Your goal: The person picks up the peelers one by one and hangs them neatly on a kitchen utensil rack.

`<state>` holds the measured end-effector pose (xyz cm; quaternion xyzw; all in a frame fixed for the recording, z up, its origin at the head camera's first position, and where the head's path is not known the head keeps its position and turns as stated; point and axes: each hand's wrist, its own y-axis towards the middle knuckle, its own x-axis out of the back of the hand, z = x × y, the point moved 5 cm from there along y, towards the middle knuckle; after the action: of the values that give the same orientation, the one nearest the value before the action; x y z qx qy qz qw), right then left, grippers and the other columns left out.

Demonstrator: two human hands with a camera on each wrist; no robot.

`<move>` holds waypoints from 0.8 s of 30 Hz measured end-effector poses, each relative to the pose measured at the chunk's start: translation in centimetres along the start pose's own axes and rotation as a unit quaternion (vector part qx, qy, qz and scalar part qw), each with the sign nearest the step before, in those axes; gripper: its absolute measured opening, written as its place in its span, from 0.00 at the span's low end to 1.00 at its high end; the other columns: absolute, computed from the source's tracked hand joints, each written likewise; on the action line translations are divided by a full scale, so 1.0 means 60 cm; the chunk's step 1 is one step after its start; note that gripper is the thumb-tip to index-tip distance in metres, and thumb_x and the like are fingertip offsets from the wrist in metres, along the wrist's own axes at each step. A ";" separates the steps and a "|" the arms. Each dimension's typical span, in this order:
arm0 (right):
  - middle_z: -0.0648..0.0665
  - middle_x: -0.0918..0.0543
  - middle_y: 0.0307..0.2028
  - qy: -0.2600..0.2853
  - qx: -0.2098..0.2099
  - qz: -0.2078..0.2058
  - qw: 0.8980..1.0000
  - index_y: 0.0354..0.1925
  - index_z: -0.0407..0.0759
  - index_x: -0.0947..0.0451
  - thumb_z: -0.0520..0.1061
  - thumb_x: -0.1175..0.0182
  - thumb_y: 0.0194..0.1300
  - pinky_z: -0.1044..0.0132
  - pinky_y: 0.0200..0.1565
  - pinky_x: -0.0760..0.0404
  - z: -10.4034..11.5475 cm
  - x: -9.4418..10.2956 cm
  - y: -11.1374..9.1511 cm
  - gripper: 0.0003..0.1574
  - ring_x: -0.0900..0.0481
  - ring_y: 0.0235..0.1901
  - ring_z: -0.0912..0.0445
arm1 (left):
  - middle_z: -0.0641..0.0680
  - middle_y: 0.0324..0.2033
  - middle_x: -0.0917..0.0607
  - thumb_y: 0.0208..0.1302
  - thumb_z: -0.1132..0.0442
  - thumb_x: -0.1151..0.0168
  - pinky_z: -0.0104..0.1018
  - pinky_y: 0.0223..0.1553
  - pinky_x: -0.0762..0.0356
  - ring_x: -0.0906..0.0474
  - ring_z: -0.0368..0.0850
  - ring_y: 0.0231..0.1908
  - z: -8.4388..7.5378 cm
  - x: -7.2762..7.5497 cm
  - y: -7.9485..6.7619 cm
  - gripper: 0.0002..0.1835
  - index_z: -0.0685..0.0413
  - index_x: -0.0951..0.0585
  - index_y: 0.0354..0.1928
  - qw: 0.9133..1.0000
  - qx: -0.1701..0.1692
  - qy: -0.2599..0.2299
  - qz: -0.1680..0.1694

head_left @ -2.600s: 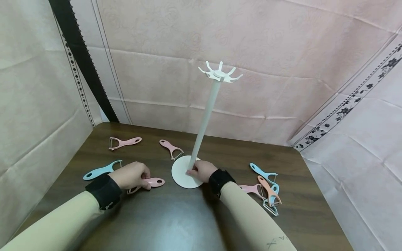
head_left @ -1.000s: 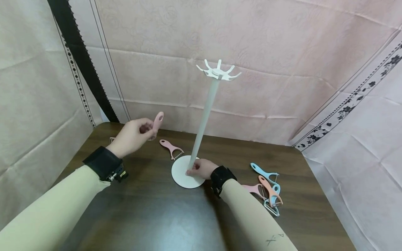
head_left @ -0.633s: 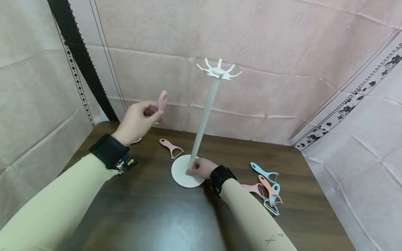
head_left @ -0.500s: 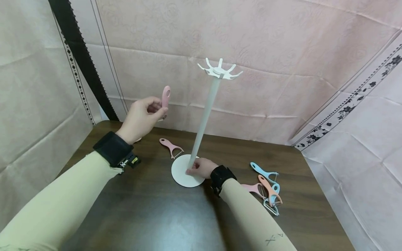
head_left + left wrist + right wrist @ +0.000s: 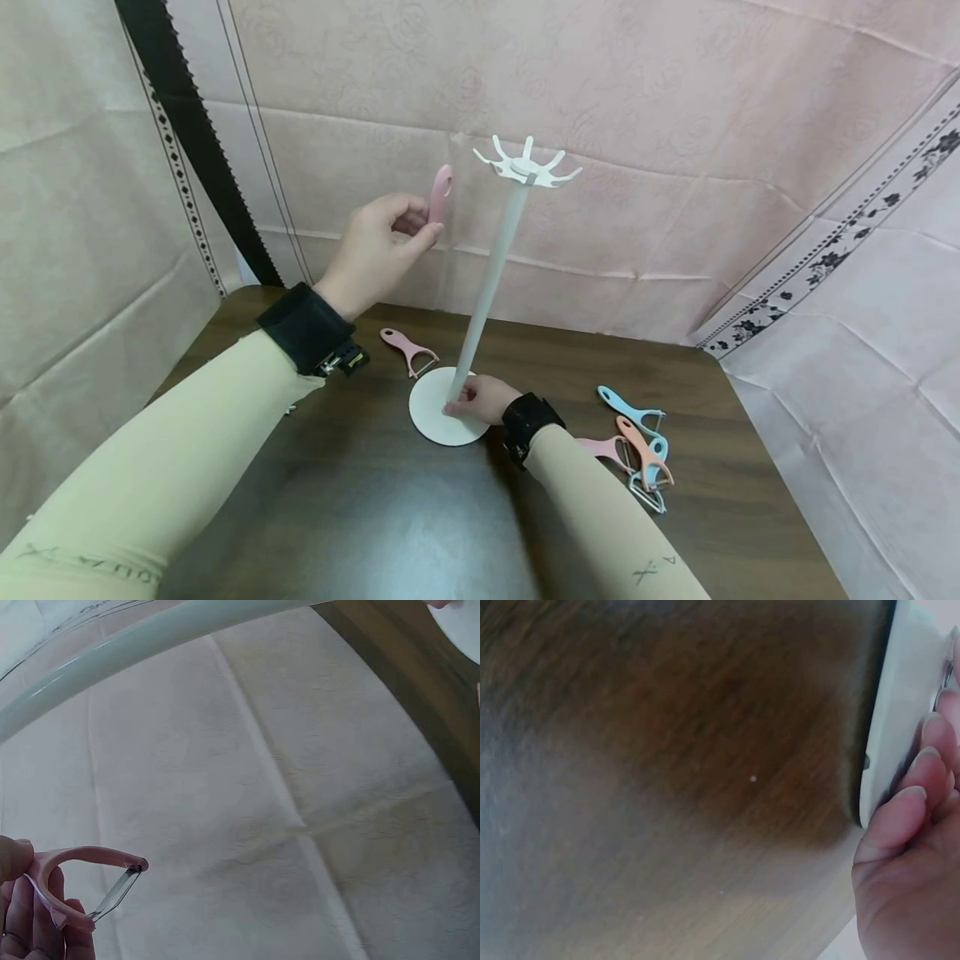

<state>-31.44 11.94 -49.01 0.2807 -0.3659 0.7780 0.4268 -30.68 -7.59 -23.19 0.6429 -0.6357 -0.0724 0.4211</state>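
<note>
Raised off the table, my left hand (image 5: pixel 378 246) pinches a pink Y-shaped peeler (image 5: pixel 440 190) between thumb and fingers, its holed handle end pointing up. The left wrist view shows the peeler's forked head and metal blade (image 5: pixel 116 891) beyond my fingers. A white stand rises to the right, with a ring of upturned hooks (image 5: pixel 525 169) on its pole (image 5: pixel 495 267); no peeler hangs there. The peeler handle is left of the hooks and apart from them. My right hand (image 5: pixel 483 400) grips the stand low down, thumb over the round base (image 5: pixel 429 408) beside the pole.
One pink peeler (image 5: pixel 407 350) lies behind the base on the brown table (image 5: pixel 360 517). To the right is a cluster with a blue peeler (image 5: pixel 626 407), an orange peeler (image 5: pixel 643 450) and a pink peeler (image 5: pixel 600 448). A patterned cloth (image 5: pixel 360 67) hangs behind the table.
My left hand has lifted the pink peeler off the table and carried it up and right toward the stand's top. The right hand keeps its hold on the base.
</note>
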 end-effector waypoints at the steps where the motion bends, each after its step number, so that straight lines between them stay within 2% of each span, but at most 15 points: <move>1: 0.51 0.26 0.25 -0.001 -0.001 -0.001 1.000 0.31 0.46 0.23 0.59 0.33 0.59 0.62 0.34 0.29 0.000 0.000 0.000 0.19 0.27 0.30 0.55 | 0.51 0.34 0.17 0.64 0.60 0.36 0.35 0.41 0.23 0.20 0.41 0.36 -0.004 -0.001 0.004 0.09 0.59 0.18 0.41 1.000 -0.004 0.005 -0.002; 8: 0.51 0.26 0.25 -0.001 -0.008 -0.005 1.000 0.30 0.46 0.24 0.60 0.33 0.59 0.63 0.33 0.30 -0.002 -0.001 0.000 0.20 0.27 0.30 0.55 | 0.52 0.35 0.17 0.65 0.62 0.36 0.34 0.42 0.24 0.21 0.41 0.36 -0.029 -0.003 0.031 0.09 0.60 0.19 0.42 0.999 -0.033 0.020 -0.008; 16: 0.50 0.26 0.26 0.006 -0.016 0.000 1.000 0.30 0.46 0.24 0.61 0.33 0.59 0.62 0.34 0.30 -0.005 0.000 0.001 0.21 0.27 0.31 0.54 | 0.52 0.36 0.18 0.66 0.61 0.38 0.30 0.45 0.25 0.22 0.39 0.37 -0.053 -0.009 0.060 0.10 0.60 0.19 0.44 0.999 -0.031 0.014 -0.018; 24: 0.49 0.24 0.26 0.007 -0.022 0.003 1.000 0.31 0.47 0.23 0.62 0.33 0.59 0.61 0.35 0.30 -0.008 -0.002 0.005 0.21 0.26 0.31 0.53 | 0.53 0.36 0.17 0.66 0.62 0.37 0.30 0.45 0.25 0.22 0.39 0.37 -0.069 -0.016 0.066 0.10 0.61 0.19 0.44 0.999 -0.043 0.006 -0.019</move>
<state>-31.69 12.16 -49.46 0.2642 -0.3810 0.7729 0.4332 -31.23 -4.25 -18.45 0.6364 -0.6172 -0.1032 0.4509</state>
